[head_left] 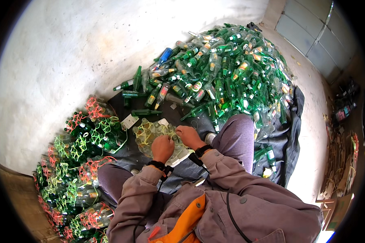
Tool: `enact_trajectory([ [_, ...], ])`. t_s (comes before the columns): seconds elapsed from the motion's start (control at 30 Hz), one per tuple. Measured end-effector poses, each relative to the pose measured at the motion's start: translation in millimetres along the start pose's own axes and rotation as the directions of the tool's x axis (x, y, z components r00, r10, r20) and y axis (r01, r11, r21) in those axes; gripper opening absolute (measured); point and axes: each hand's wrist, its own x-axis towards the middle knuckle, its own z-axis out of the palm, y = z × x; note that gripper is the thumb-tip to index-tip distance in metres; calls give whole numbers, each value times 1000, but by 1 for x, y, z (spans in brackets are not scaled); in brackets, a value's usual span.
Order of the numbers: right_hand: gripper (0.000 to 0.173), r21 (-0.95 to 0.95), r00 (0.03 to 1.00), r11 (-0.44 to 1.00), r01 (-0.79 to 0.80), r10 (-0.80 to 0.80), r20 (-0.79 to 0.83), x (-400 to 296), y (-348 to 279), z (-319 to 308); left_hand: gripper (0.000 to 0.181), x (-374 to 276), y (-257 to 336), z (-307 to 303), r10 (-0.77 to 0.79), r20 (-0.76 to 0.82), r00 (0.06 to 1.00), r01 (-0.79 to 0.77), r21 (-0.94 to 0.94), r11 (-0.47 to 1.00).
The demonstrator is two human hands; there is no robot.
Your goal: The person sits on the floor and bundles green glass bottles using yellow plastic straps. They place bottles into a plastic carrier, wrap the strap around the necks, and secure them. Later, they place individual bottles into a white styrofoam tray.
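A bundle of clear glass bottles [149, 132] stands between my knees, its necks laced with yellow plastic strap. Both hands are over its near right side. My left hand [162, 148] is curled, knuckles up, at the bundle's near edge. My right hand [189, 137] is curled just to the right, a small gap between the two. The fingers are turned under, so whether they hold the yellow strap is hidden. A white foam-like block [182, 157] shows under the bundle's near right edge. Each wrist wears a black band.
A large heap of loose green and clear bottles [231, 66] rises ahead against the white wall [79, 54]. Strapped bottle bundles [79, 170] crowd the left side. Black sheeting [124, 106] covers the floor. Loose green bottles [270, 156] lie right of my right knee; flattened cardboard [337, 170] stands far right.
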Motion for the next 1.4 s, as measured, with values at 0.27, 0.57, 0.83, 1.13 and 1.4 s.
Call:
enact_trajectory([
  [0.27,18,295,963,927,-233,261,-60,-3,-9,12,19,-2,1,0,-24,9,1000,24,23,999],
  [0.57,36,658,904,622,-425,323,279,-4,-6,23,19,-4,-1,-4,-24,8,1000,24,7,1000],
  [0.83,34,748,795,306,-589,387,468,-3,-5,21,20,-2,0,-10,-88,39,995,90,-74,993],
  [1.13,29,735,758,272,-621,446,476,-2,-7,21,15,-1,0,-4,62,-22,998,-59,127,990],
  [1.4,31,734,914,544,-406,256,316,-11,-9,19,10,4,-1,-8,254,-90,963,-232,200,952],
])
